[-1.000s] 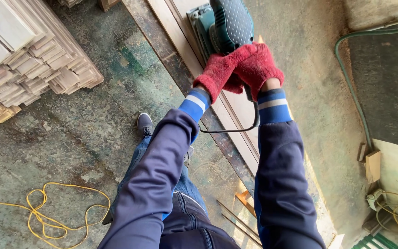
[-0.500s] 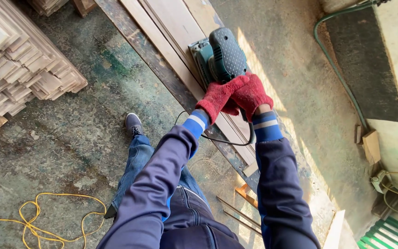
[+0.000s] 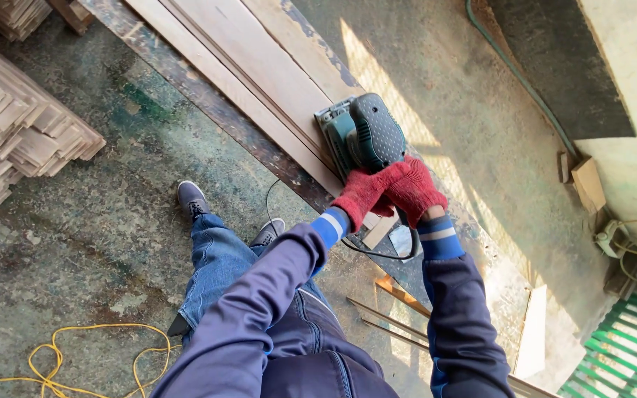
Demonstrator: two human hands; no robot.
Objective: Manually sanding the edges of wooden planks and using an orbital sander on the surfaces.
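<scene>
**Sander Gripped at the Rear Handle by 2 Gloved Hands**

A green-bodied electric sander (image 3: 363,136) with a dark dotted top is being held flat on a long pale wooden board (image 3: 259,66). The board is lying on a dusty workbench (image 3: 473,140) and is running diagonally from the upper left toward the lower right. The sander is being positioned near the lower end of that board.

The tool is being gripped from behind by both hands, each covered by a red knitted glove. The left hand (image 3: 366,195) is being closed around the rear of the handle, with its fingers curled tight onto the tool. The right hand (image 3: 416,190) is being closed over the same handle, just beside the left and touching it. The bulk of the sander is lying ahead of the fingers, away from the person; only its rear grip is being covered by them.

A black power cord (image 3: 377,250) is being seen looping below the wrists and under the bench edge.

No filled container is being shown. At the left edge, thin wooden slats (image 3: 16,140) are being kept in a layered stack on the floor. A yellow cable (image 3: 90,354) is lying in loose loops on the green-stained concrete floor (image 3: 97,243). 2 shoes are being seen below the bench edge.
</scene>
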